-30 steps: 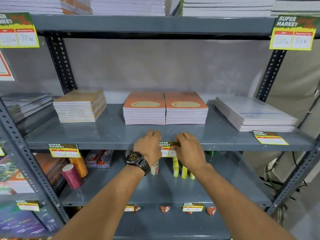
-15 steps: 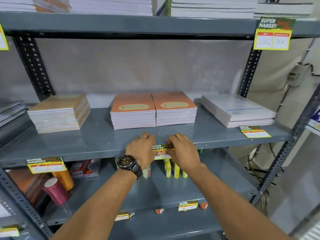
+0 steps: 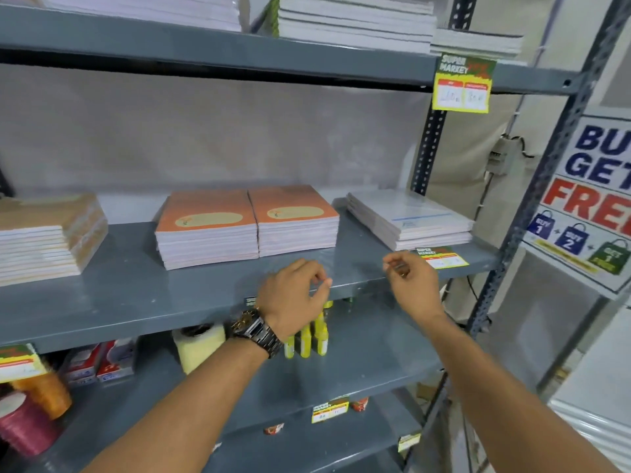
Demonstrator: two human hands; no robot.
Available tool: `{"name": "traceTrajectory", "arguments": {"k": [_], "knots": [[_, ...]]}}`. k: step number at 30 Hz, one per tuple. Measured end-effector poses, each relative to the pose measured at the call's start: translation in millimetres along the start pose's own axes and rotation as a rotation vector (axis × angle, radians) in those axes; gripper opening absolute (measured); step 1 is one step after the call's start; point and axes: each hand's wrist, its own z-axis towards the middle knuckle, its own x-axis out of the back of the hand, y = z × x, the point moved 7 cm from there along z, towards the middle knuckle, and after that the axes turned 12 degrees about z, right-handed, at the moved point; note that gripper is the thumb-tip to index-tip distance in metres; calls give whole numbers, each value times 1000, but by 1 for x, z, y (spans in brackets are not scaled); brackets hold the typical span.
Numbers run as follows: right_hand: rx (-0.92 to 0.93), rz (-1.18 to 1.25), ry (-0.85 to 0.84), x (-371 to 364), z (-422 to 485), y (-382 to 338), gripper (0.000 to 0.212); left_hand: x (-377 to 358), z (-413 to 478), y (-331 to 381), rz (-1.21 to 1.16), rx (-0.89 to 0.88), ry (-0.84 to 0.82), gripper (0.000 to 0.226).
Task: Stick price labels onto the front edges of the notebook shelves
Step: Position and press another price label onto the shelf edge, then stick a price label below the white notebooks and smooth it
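Vs 0.5 s ago: both hands were pinching one label at the middle shelf [image 3: 136, 302] front edge; now they've split apart and the view has swung right.

Left hand [image 3: 293, 297], watch [image 3: 254, 331] on the wrist, sits over the shelf edge with fingers loosely curled, thumb near fingertips, nothing visibly held. A dark sliver of label [image 3: 250, 301] peeks out at the edge just left of that hand; rest hidden.

Right hand [image 3: 411, 279] is now raised off the edge, fingers curled in a loose pinch, empty as far as I can tell, near the loose label [image 3: 442, 257] lying flat on the shelf in front of the white notebooks [image 3: 406, 216]. Orange notebooks [image 3: 246, 223] sit behind both hands.
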Motion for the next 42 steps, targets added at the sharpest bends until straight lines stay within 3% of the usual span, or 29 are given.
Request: {"name": "traceTrajectory", "arguments": {"k": [3, 7, 11, 18, 21, 25, 28, 31, 34, 38, 42], "knots": [[-44, -95, 12, 43, 30, 24, 18, -30, 29, 43, -145, 49, -11, 15], [-114, -170, -5, 88, 79, 64, 11, -86, 70, 93, -299, 177, -161, 10], [-143, -170, 37, 124, 118, 106, 16, -131, 105, 120, -308, 291, -180, 5], [-122, -235, -250, 128, 154, 141, 17, -190, 142, 151, -274, 493, -190, 15], [-158, -154, -311, 126, 159, 141, 25, -195, 148, 157, -241, 572, -176, 26], [-275, 36, -365, 123, 165, 148, 36, -193, 150, 152, -442, 729, -90, 26], [-262, 142, -450, 118, 168, 144, 38, -193, 147, 158, -554, 688, -94, 25], [-225, 286, -592, 118, 160, 132, 24, -190, 140, 164, -509, 593, -105, 23], [-99, 178, -665, 126, 149, 124, 13, -185, 128, 171, -396, 529, -104, 15], [57, 24, -657, 131, 128, 128, 14, -186, 102, 181, -218, 468, -140, 8], [89, -12, -552, 133, 113, 139, 14, -190, 89, 185, -127, 469, -145, 10]]}}
